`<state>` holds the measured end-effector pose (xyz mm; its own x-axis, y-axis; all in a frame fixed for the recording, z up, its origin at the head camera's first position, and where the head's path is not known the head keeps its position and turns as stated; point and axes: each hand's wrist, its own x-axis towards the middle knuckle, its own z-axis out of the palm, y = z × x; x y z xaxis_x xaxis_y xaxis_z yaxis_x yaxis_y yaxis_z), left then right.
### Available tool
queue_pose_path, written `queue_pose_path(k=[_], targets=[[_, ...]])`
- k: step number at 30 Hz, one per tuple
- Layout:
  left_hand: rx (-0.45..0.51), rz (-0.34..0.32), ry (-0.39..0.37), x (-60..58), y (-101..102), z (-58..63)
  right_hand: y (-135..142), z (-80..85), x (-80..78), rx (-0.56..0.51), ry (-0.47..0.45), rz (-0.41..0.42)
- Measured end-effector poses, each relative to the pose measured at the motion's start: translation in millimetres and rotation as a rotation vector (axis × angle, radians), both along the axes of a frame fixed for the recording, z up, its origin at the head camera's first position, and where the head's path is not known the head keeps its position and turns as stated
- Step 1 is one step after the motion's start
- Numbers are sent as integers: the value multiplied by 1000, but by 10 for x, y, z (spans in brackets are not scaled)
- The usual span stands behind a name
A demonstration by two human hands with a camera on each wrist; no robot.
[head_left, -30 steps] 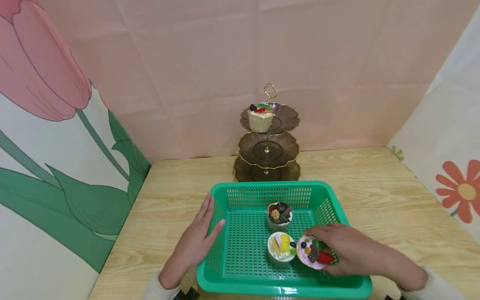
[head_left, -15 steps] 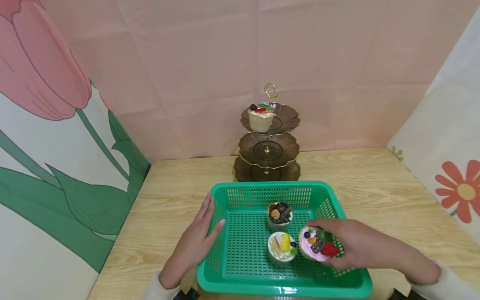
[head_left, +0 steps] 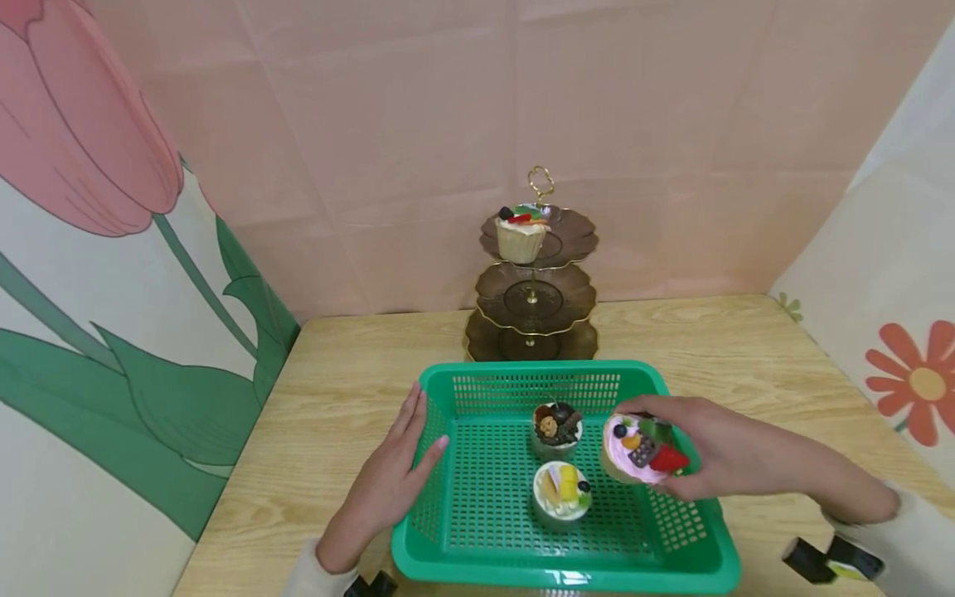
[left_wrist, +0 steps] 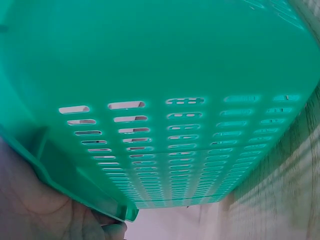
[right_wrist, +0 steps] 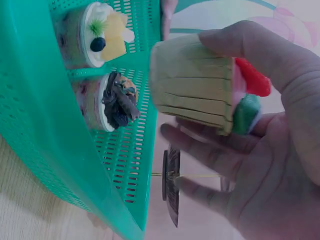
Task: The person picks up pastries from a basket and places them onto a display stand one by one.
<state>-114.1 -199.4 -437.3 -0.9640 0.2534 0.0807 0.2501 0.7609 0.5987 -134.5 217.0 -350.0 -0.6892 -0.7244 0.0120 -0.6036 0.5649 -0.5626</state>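
Observation:
My right hand [head_left: 716, 439] holds a pink-frosted cupcake [head_left: 632, 452] by its sides, above the right part of the green basket [head_left: 537, 367]. Strawberry, blueberry and chocolate pieces top it. In the right wrist view its pale ribbed wrapper [right_wrist: 192, 82] sits between thumb and fingers, over the level of the basket floor. My left hand [head_left: 388, 481] lies along the basket's left rim with fingers straight; in the left wrist view its palm [left_wrist: 40, 205] is against the rim. Inside the basket stand a chocolate-topped dessert cup [head_left: 556, 431] and a cream cup with yellow fruit [head_left: 561, 496].
Behind the basket rises a three-tier brown cake stand [head_left: 533, 298] with gold edges and a gold ring handle [head_left: 540, 180]. A fruit-topped cupcake [head_left: 521, 240] sits on its top tier. The wooden table [head_left: 746, 365] meets a pink cloth backdrop [head_left: 388, 166].
My right hand has lifted the pink cupcake up from the basket floor, away from the yellow-fruit cup and slightly right. The left hand has stayed at the rim.

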Motion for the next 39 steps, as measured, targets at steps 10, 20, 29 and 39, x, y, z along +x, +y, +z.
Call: queue_pose_path(k=[10, 20, 29, 39], targets=[[7, 1, 25, 0, -4, -23, 45, 102, -162, -99, 111, -60], [7, 12, -4, 11, -11, -11, 59, 213, -381, -101, 137, -177], [21, 11, 1, 10, -14, -12, 70, 343, -635, -108, 223, -287], [21, 7, 14, 5, -7, -19, 78, 485, -962, -223, 179, -397]])
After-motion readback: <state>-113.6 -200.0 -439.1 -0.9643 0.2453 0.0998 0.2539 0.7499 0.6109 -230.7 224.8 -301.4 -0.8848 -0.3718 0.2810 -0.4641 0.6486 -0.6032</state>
